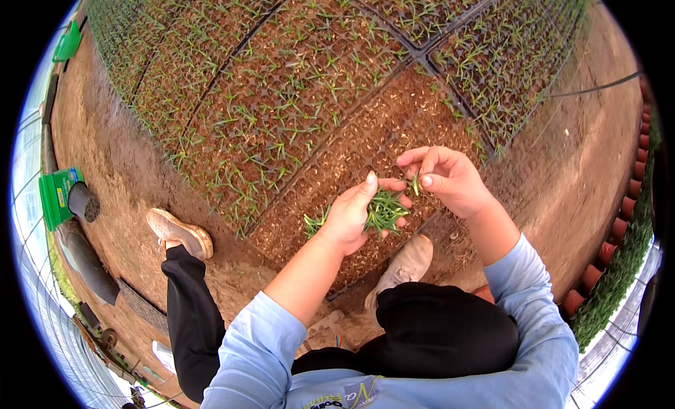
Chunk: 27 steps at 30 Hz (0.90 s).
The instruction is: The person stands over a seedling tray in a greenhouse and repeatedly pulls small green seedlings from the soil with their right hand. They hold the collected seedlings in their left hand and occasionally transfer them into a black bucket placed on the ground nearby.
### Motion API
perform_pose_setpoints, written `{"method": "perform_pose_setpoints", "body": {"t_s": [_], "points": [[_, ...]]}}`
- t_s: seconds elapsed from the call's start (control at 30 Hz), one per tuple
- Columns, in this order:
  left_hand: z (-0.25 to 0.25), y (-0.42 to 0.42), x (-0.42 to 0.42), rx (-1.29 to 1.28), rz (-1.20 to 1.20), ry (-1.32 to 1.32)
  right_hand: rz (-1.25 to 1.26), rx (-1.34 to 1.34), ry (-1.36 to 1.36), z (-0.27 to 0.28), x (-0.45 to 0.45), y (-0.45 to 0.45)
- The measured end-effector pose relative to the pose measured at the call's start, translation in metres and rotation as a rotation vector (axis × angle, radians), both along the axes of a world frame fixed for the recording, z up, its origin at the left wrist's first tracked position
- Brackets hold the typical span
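Note:
My left hand (353, 214) holds a bunch of small green seedlings (387, 211) in its palm, thumb raised. Just right of it, my right hand (448, 179) pinches one small seedling (415, 185) between thumb and fingers. Below both hands lies a soil-filled plug tray (369, 140), with pale bits scattered over its brown soil and a few seedlings along its right end. Another small green clump (315, 224) shows beside my left wrist; whether it is held or lies on the tray, I cannot tell. Beyond is a tray planted with seedlings (295, 92).
More planted trays (490, 66) adjoin at the upper right, with black rims between them. My shoes (182, 234) rest on bare earth either side of the near tray's corner. A green container (58, 198) and black pot (83, 202) are at left; terracotta pots (606, 253) line the right.

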<state>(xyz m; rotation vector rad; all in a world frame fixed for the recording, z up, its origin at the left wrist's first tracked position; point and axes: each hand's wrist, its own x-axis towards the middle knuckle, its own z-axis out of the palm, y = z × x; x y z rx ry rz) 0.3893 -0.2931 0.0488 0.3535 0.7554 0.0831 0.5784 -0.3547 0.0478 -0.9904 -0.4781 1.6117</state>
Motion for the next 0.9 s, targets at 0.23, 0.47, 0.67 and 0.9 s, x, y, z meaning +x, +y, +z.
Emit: {"method": "perform_pose_setpoints", "body": {"t_s": [0.23,0.47,0.67,0.9], "points": [[-0.002,0.006,-0.001,-0.027,0.015,0.001,-0.119,-0.076,0.191,-0.02,0.025,0.02],[-0.01,0.004,0.002,-0.014,-0.013,0.006,-0.299,0.035,-0.972,-0.055,0.055,0.076],[-0.012,0.008,0.001,-0.014,-0.001,0.002,-0.062,0.271,-1.762,-0.054,0.055,0.1],[-0.012,0.01,0.0,-0.013,0.011,-0.001,0.08,0.479,-2.033,-0.063,0.057,0.108]]}}
